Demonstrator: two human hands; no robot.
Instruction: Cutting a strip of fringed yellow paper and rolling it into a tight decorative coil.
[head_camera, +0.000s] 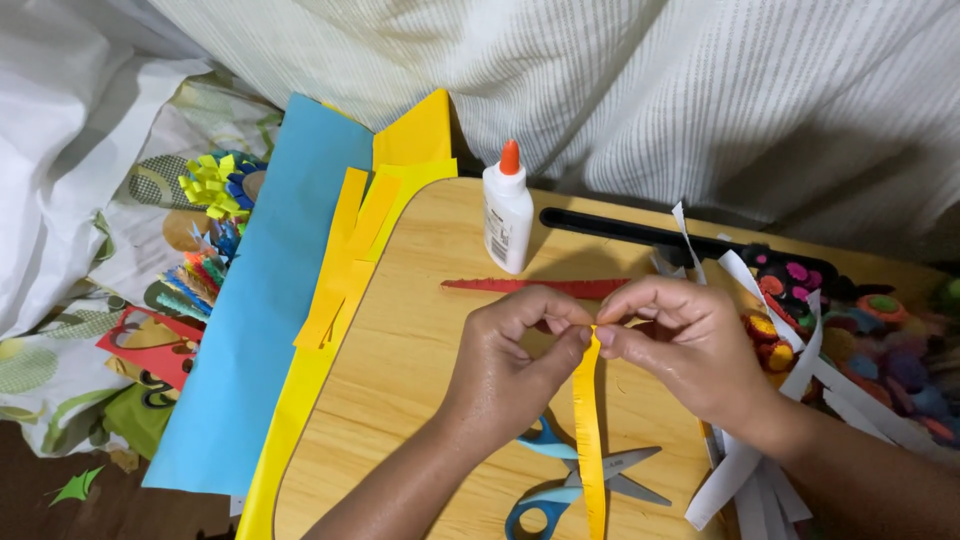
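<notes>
Wooden lap table (400, 360): a yellow fringed strip (588, 440) is pinched at its top end between left hand (510, 355) and right hand (680, 340), fingertips closed (thus it hangs taut), above blue scissors (560, 490); a glue bottle (508, 210) is kept nearby.

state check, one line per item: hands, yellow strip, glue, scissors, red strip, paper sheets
left hand: fingers pinched on the top of the yellow strip
right hand: fingers pinched on the same end
yellow strip: held at the top, hanging down over the scissors
glue bottle: upright, orange cap on
scissors: open, flat on the table
red strip: flat, fringed along one edge
blue sheet: flat, overhanging the table edge
yellow sheet: partly under the blue sheet
</notes>
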